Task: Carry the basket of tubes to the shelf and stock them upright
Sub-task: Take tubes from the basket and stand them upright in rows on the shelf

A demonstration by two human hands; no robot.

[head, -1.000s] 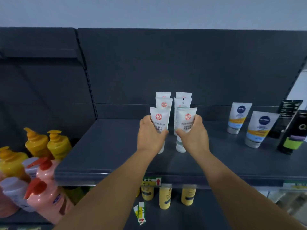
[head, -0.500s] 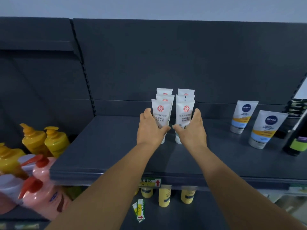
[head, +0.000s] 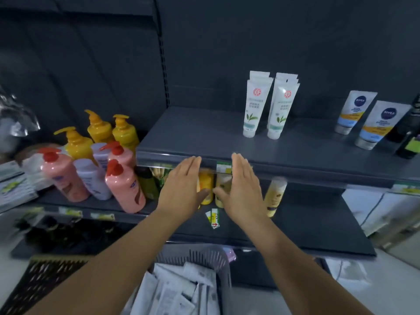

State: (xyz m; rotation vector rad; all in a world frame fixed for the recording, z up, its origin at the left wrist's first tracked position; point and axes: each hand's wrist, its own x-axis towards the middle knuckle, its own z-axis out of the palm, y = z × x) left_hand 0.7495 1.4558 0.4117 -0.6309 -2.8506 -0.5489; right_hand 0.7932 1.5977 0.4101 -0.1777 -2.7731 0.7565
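Two rows of white tubes [head: 270, 105] with red logos stand upright on the dark grey shelf [head: 204, 137], caps down. My left hand [head: 181, 185] and my right hand [head: 241, 189] hover below the shelf's front edge, fingers spread, holding nothing. Beneath my arms sits a purple slotted basket [head: 200, 255] holding several more white tubes [head: 179, 292] lying loose.
Two blue-and-yellow tubes [head: 368, 119] and dark bottles [head: 409, 137] stand at the shelf's right. Yellow, pink and lilac pump bottles [head: 97, 160] crowd the lower left shelf. Small yellow bottles [head: 275, 194] stand under the shelf, behind my hands. A dark mat [head: 43, 278] lies on the floor.
Both hands have let go of the front two tubes and drawn back and down off the shelf. The view has tilted down, so the basket now shows.
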